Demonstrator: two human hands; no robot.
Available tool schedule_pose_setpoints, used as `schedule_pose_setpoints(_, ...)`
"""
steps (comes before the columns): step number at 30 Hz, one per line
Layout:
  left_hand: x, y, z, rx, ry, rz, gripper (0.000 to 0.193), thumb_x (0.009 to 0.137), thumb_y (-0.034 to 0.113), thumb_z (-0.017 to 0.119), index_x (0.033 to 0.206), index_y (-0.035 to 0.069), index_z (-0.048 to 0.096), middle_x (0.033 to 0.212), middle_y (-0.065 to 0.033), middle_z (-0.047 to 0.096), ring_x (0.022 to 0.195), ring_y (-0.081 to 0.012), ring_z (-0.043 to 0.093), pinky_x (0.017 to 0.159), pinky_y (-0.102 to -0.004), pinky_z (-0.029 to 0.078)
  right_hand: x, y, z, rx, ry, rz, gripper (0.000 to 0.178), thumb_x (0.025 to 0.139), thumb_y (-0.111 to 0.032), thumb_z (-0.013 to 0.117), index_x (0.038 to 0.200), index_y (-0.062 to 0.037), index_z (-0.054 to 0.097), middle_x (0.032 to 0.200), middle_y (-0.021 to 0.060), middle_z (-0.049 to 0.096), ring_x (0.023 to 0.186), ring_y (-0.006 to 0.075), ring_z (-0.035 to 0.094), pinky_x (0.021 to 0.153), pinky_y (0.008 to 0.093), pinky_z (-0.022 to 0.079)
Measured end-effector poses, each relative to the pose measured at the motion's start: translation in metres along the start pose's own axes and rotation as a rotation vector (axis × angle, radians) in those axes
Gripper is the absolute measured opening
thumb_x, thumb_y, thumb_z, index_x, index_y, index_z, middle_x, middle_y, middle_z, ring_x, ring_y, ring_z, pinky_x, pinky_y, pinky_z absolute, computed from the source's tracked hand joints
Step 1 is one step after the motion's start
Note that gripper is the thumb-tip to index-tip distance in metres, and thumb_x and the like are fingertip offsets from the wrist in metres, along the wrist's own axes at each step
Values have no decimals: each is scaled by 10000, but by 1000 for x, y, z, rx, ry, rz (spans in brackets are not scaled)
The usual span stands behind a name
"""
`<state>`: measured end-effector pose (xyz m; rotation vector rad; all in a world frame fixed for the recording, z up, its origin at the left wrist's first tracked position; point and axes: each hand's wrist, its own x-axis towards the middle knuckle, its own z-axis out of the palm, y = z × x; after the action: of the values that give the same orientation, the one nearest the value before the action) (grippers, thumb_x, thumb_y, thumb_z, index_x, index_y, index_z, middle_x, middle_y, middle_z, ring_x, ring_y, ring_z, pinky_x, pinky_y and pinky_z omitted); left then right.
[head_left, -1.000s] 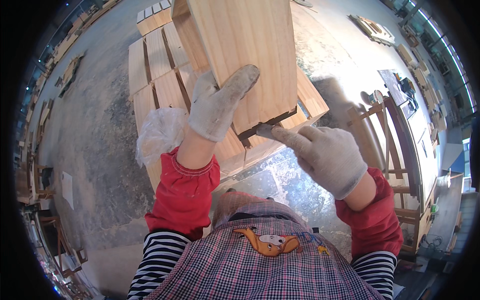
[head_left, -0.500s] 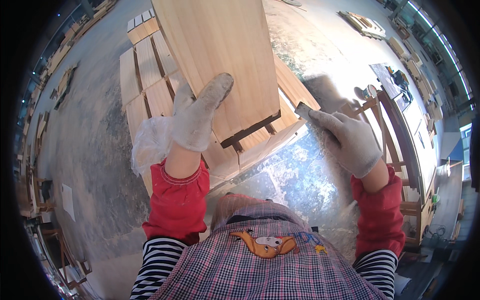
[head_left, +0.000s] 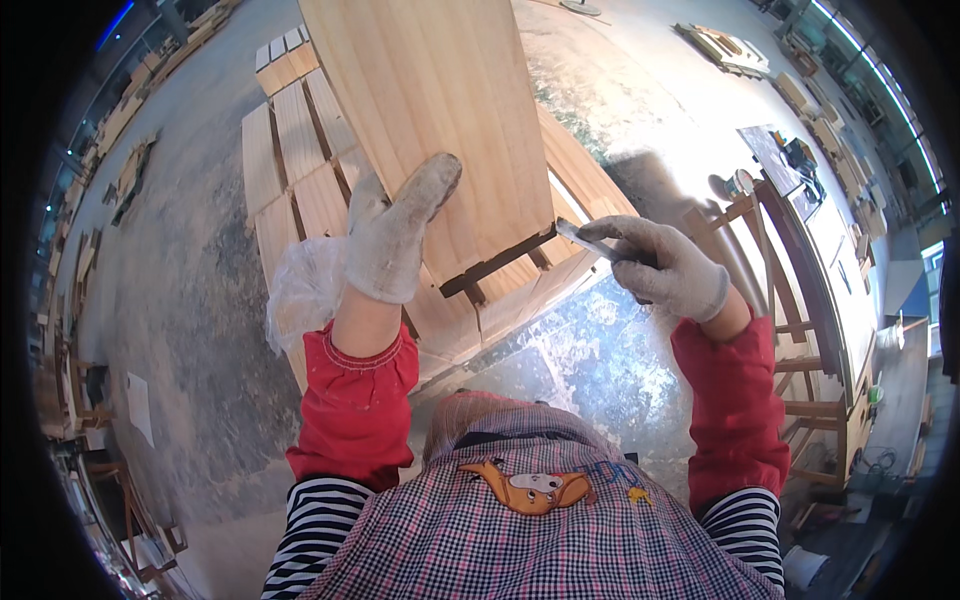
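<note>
My left hand (head_left: 392, 235), in a pale work glove, grips a light wooden board (head_left: 440, 110) at its left edge. The thumb lies flat on the board's face and the other fingers are hidden beneath. A dark strip (head_left: 498, 262) runs along the board's near end. In my gloved right hand (head_left: 672, 268) is a flat metal scraper (head_left: 586, 240), its blade tip at the near right corner of the board. Whether the tip touches the board I cannot tell. Below the board lies a stack of wooden pieces (head_left: 310, 195) with dark gaps between them.
A clear plastic bag (head_left: 303, 290) sits beside my left wrist, against the stack. To the right stands a wooden-framed workbench (head_left: 835, 290) with tools at its far end. More stacked timber (head_left: 722, 48) lies on the concrete floor (head_left: 190, 260) farther back.
My right hand has moved left, bringing the scraper from apart from the board to its near right corner. The left hand and the board have barely shifted.
</note>
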<state>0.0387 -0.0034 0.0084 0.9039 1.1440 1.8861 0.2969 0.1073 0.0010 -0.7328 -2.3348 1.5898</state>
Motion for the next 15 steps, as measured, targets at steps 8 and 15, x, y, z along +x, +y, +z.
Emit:
schedule_pose_setpoints(8,-8,1,-3,93,92,-24,395,838,99,670,1185,-26,528,1050,-76,614,887,-113,608,762,-230,509,-20,18,3,151,-87,90,425,831,-39,569,1254,-28,546,677,-15,518,533,60,471,493,217,411)
schedule_pose_setpoints(15,-21,-12,1,107,48,-52,245,825,54,668,1042,-39,602,924,-57,640,795,-103,618,703,-218,516,-41,17,16,477,148,98,464,885,-86,537,1337,-22,452,729,-2,487,576,60,451,504,214,398)
